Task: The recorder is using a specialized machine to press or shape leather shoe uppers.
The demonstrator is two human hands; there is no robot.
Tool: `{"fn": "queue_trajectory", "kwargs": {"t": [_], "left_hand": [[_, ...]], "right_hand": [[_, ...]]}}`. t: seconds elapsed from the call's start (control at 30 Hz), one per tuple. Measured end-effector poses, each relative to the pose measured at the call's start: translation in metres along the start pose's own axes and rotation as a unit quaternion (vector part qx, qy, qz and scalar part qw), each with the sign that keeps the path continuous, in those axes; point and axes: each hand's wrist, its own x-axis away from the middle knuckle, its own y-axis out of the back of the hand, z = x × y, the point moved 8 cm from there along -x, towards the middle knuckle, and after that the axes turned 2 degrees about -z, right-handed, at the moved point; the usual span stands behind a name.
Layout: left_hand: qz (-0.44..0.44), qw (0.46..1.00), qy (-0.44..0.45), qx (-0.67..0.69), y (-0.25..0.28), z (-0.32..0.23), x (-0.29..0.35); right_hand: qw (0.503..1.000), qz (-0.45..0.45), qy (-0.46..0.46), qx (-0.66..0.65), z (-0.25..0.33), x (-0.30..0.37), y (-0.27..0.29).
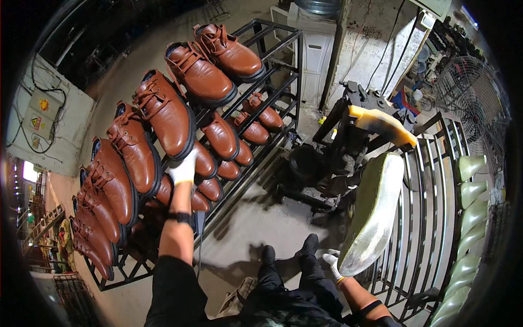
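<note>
My left hand (184,168), in a white glove, reaches up to the toe of a brown lace-up shoe (166,120) on a black metal rack. It touches the shoe's dark sole from below, and its fingers are mostly hidden there. At the lower right, my gloved right hand (332,262) grips the lower end of a large pale green shoe last (376,212). The last stands tilted, close to the camera, and covers part of that hand.
Several brown shoes (215,76) fill the slanted black rack (298,60) on the left. A black machine (318,169) with a yellowish curved pad (384,124) stands ahead. A slatted rack (430,196) bears several green lasts (473,193) on the right. Behind it is a large fan (471,92).
</note>
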Motion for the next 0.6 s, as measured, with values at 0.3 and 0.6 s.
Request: {"fn": "queue_trajectory", "kwargs": {"t": [0.3, 0.6], "left_hand": [[-0.063, 0.420, -0.322, -0.846, 0.049, 0.274, -0.121], [-0.049, -0.696, -0.177, -0.694, 0.055, 0.222, 0.063]], "right_hand": [[0.915, -0.119, 0.352, 0.156, 0.292, 0.037, -0.004], [0.721, -0.232, 0.341, 0.557, 0.484, 0.171, -0.214]]}}
